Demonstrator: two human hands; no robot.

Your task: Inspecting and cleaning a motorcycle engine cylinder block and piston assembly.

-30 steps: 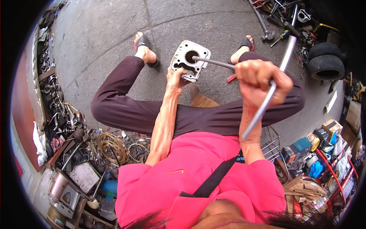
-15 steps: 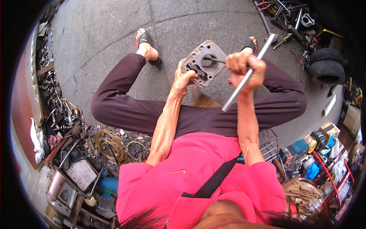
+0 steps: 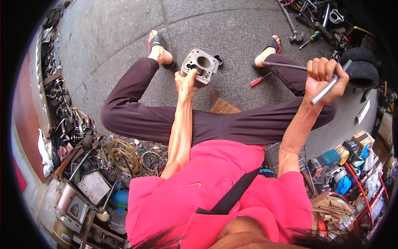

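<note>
My left hand [image 3: 186, 81] grips a grey metal engine cylinder block [image 3: 212, 66] by its near left side, thumb over the top face. The block's round bore faces up, and a dark piece juts from its far right side. Out to the right, above my right knee, my right hand [image 3: 325, 81] is closed around a T-handle wrench [image 3: 286, 65]. Its crossbar runs through the fist, and its long dark shaft points left toward the block, well apart from it.
A red-handled screwdriver [image 3: 257, 81] lies between my feet, near a wooden block [image 3: 224, 107]. At the far right are a hammer [image 3: 295, 36], a green screwdriver [image 3: 311, 38] and stacked tyres [image 3: 358, 72]. Coiled hose [image 3: 120, 157] and scrap parts lie at the left.
My right hand has drawn the T-handle wrench away from the block's bore and swung it to the right. The block has shifted slightly left and turned in my left hand.
</note>
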